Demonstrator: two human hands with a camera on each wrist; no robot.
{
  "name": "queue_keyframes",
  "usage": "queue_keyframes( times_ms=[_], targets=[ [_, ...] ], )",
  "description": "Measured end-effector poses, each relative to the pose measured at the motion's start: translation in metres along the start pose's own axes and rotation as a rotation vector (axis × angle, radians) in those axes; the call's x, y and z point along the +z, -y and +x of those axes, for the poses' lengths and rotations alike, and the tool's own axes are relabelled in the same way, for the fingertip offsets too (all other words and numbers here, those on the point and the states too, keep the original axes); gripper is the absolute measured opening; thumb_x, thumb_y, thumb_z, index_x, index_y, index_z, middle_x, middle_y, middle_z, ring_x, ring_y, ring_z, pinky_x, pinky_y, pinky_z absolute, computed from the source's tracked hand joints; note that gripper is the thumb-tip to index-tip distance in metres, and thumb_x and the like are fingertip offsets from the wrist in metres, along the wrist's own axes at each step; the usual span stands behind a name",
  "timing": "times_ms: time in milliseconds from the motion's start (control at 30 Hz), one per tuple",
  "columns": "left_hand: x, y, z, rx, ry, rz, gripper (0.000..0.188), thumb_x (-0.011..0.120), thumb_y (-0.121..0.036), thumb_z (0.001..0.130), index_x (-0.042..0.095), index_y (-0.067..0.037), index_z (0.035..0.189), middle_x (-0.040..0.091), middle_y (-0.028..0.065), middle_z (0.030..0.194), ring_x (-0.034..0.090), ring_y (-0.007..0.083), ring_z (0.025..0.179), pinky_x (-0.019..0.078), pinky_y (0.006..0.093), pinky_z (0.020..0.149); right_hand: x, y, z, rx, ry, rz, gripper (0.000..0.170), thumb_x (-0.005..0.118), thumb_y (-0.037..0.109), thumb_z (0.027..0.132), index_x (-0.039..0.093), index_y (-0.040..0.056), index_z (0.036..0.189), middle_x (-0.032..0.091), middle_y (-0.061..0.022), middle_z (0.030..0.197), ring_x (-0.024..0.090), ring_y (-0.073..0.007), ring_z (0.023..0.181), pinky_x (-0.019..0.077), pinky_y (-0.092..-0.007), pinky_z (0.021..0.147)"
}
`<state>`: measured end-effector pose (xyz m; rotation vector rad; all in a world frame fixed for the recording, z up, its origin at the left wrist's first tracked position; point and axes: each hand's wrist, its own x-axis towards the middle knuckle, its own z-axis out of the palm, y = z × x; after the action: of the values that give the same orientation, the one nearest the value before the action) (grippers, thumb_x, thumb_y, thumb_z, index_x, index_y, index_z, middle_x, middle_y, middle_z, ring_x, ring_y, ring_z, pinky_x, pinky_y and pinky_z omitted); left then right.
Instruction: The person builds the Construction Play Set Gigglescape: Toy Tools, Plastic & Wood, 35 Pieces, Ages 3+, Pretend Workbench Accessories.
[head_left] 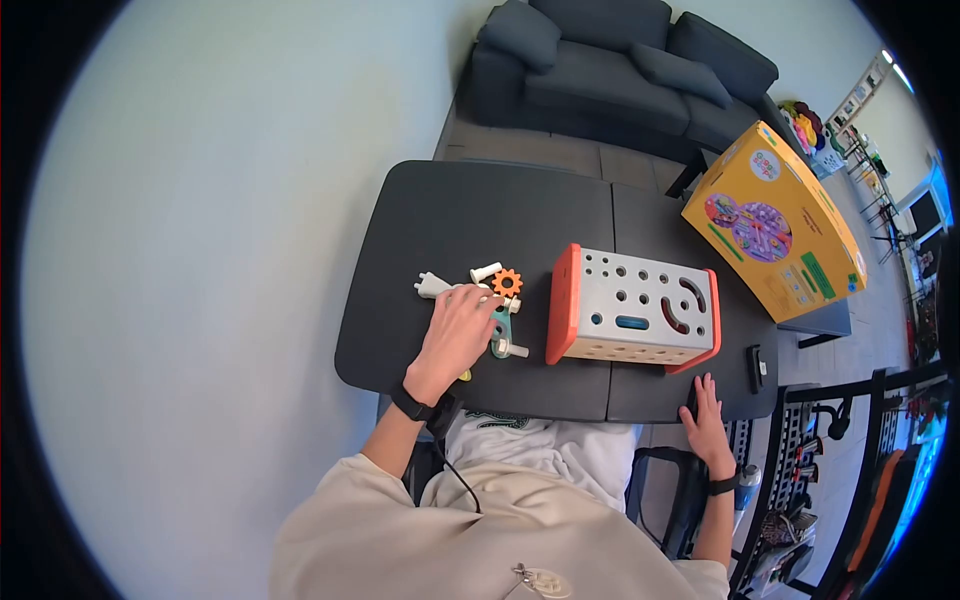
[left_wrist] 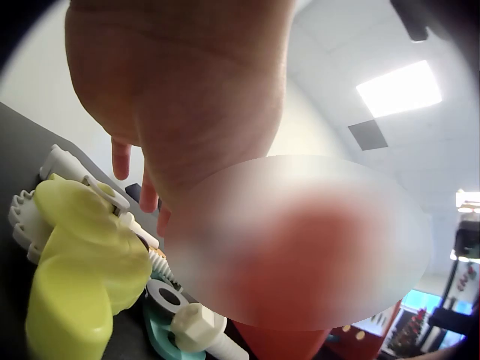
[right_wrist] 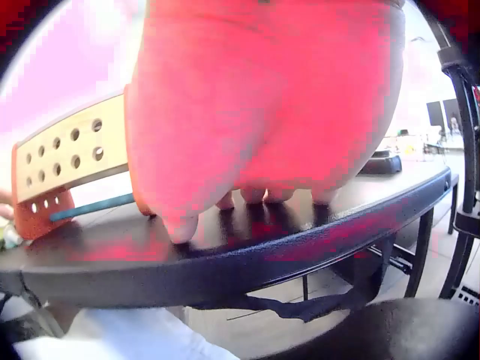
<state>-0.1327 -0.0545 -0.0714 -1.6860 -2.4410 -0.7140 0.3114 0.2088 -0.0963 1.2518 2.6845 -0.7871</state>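
Observation:
My left hand (head_left: 460, 325) reaches over a small pile of toy parts left of the toolbox, fingers pointing down into it. Near its fingertips lie an orange gear (head_left: 508, 283), a white peg (head_left: 486, 271), a pale bolt (head_left: 514, 306) and a teal plate with holes (head_left: 501, 340). Another bolt (left_wrist: 199, 328) rests on the teal plate. A yellow-green plastic piece (left_wrist: 82, 270) lies below the palm. I cannot tell whether the left fingers pinch anything; a blurred patch hides part of them. My right hand (head_left: 708, 430) rests on the table's front edge, fingers spread.
A toy toolbox (head_left: 640, 305) with red ends and a holed grey top stands mid-table. A white part (head_left: 432, 286) lies left of the pile. A yellow carton (head_left: 775, 225) stands at right, a small black object (head_left: 757, 368) near the table's (head_left: 450, 200) right edge. A sofa (head_left: 600, 85) is behind.

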Motion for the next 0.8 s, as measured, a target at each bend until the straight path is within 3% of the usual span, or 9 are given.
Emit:
queue_keyframes(
  times_ms=[100,267,300,433,800],
  targets=[
    [0.002,-0.003,0.006,-0.071,0.008,-0.003,0.032,0.073,-0.010,0.094,0.071,-0.007,0.125,0.067,0.0079,0.128,0.057,0.0271,0.129,0.0414,0.0436,0.111,0.005,0.001,-0.002,-0.022,-0.062,-0.108,0.074,0.059,0.026,0.106,0.026,0.0066,0.169,0.017,-0.0205,0.177,0.015,-0.0423,0.164,0.0173,-0.0644,0.128],
    [0.004,-0.013,0.008,-0.123,0.060,0.020,0.031,0.071,-0.011,0.096,0.070,-0.008,0.127,0.065,0.0070,0.130,0.054,0.0283,0.135,0.0378,0.0479,0.118,0.004,0.007,-0.002,-0.015,0.000,-0.145,0.078,0.059,0.028,0.106,0.021,0.0016,0.169,0.014,-0.0261,0.176,0.013,-0.0452,0.164,0.0181,-0.0678,0.126],
    [0.004,-0.015,0.006,-0.170,0.039,-0.009,0.030,0.070,-0.011,0.097,0.070,-0.008,0.127,0.064,0.0071,0.132,0.051,0.0299,0.141,0.0358,0.0528,0.120,0.000,0.007,-0.002,-0.018,0.027,-0.133,0.080,0.060,0.029,0.105,0.021,0.0021,0.169,0.014,-0.0260,0.176,0.013,-0.0450,0.163,0.0200,-0.0681,0.126],
    [-0.005,-0.022,-0.001,-0.285,-0.025,0.049,0.031,0.069,-0.011,0.097,0.070,-0.010,0.129,0.063,0.0074,0.137,0.046,0.0333,0.147,0.0356,0.0585,0.121,-0.017,0.014,-0.001,0.006,0.128,-0.146,0.082,0.065,0.029,0.103,0.022,0.0053,0.169,0.014,-0.0242,0.177,0.015,-0.0443,0.163,0.0261,-0.0671,0.124],
    [-0.011,-0.031,-0.022,-0.309,0.084,-0.002,0.035,0.068,-0.012,0.100,0.067,-0.009,0.135,0.052,0.0146,0.154,0.038,0.0391,0.153,0.0313,0.0595,0.124,-0.012,0.006,-0.004,-0.034,0.009,-0.112,0.074,0.064,0.023,0.104,0.030,0.0093,0.168,0.019,-0.0191,0.177,0.021,-0.0398,0.163,0.0279,-0.0623,0.126]
  ],
)
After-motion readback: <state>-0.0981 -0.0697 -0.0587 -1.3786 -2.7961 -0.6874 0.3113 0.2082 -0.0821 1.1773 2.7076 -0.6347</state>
